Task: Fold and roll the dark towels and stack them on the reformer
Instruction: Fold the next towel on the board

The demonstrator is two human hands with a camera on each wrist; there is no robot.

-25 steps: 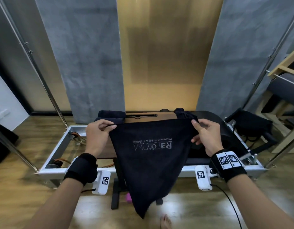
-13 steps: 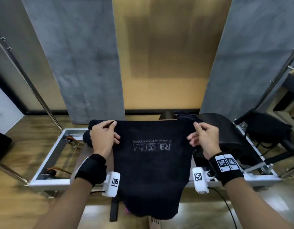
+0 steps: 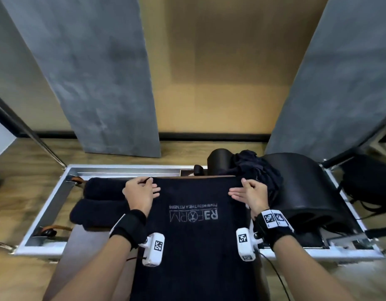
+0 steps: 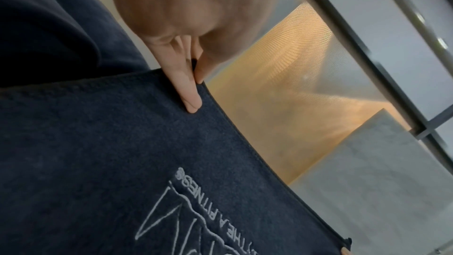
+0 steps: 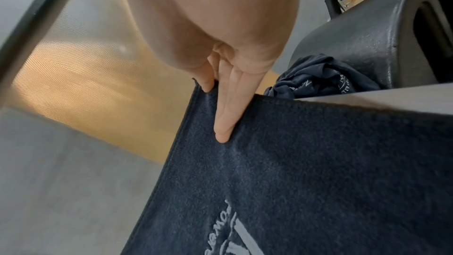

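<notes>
A dark towel point(image 3: 194, 246) point(image 4: 98, 162) point(image 5: 318, 172) with a pale logo lies spread flat across the reformer point(image 3: 48, 205), its near end hanging toward me. My left hand point(image 3: 152, 185) point(image 4: 196, 92) pinches the far left corner between thumb and straight fingers. The far right corner is pinched the same way by my right hand point(image 3: 238, 187) point(image 5: 213, 110). Two rolled dark towels point(image 3: 101, 200) lie side by side just left of my left hand. A crumpled heap of dark towels point(image 3: 257, 170) point(image 5: 323, 79) sits behind my right hand.
A black arched barrel point(image 3: 307, 192) point(image 5: 367, 36) stands on the reformer's right end, close to my right wrist. A black round pad point(image 3: 218, 157) sits at the far edge. Grey wall panels point(image 3: 105, 72) rise beyond, with slanted metal poles point(image 3: 35, 137) at both sides.
The towel hung in the air between my hands; both hands have moved down and forward, and it now lies flat on the reformer. Both corner pinches are unchanged.
</notes>
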